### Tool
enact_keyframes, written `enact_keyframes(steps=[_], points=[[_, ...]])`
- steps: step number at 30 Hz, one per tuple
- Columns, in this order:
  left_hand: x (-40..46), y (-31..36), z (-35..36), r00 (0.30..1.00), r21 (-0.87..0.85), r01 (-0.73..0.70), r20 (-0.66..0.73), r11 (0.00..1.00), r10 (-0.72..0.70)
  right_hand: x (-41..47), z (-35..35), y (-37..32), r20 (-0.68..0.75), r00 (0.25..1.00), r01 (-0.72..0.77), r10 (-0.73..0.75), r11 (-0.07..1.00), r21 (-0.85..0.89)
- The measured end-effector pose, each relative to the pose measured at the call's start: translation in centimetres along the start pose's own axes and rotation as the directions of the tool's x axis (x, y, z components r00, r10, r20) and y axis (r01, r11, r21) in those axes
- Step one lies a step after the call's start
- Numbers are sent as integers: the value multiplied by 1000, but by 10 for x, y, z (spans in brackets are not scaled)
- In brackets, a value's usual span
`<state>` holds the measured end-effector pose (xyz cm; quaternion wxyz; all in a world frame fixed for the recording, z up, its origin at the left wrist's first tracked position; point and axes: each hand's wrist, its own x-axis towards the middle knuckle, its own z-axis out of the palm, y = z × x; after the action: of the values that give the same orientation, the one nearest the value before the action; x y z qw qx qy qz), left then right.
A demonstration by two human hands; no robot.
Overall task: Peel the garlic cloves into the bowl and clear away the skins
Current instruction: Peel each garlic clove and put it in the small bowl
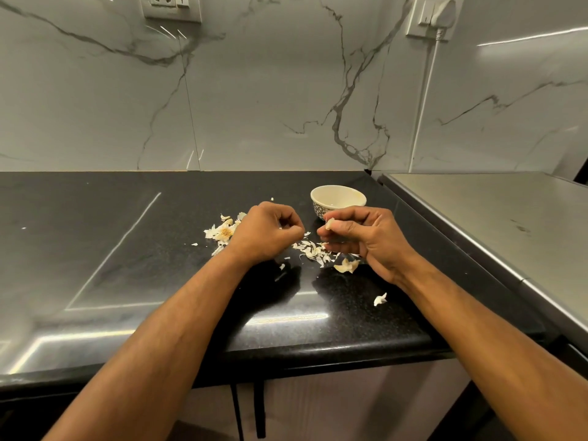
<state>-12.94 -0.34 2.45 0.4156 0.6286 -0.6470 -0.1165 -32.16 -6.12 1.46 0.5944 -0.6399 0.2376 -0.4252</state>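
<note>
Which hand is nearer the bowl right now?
Right. The right hand, pinching a garlic clove, sits just in front of the bowl. The left hand is farther off, to the bowl's front-left.

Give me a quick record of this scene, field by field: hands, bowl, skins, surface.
right hand: pinches a garlic clove at the fingertips
left hand: curled, contents hidden
bowl: upright behind the hands, inside mostly hidden
skins: scattered between and beside the hands
garlic remnant: left of left hand
surface: black countertop
</note>
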Motion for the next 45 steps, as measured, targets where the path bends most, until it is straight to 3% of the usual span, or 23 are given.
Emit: enact_keyframes(steps=[4,11,13,17,19,34,45], points=[[1,-3,-3,995,240,85,39,967,-97,0,0,0,-31,999,7,-8,1000,-23],[4,-6,-4,990,357,124,24,926,-142,-1,1,-1,-59,998,-1,-2,998,-59],[4,-7,-3,992,310,93,55,946,-116,-1,2,-1,-73,997,5,-11,998,-70],[0,-2,1,996,-37,-40,76,998,43,-1,4,-1,-78,996,31,-40,993,-117],[-1,2,3,994,-109,-70,76,992,79,-2,4,-1,-74,996,43,-53,990,-134],[-4,6,6,993,-210,-64,83,976,83,-2,3,1,-46,995,80,-92,971,-227],[-9,14,8,997,-299,-77,0,951,80,-3,2,-1,-25,997,64,-67,990,-122]])
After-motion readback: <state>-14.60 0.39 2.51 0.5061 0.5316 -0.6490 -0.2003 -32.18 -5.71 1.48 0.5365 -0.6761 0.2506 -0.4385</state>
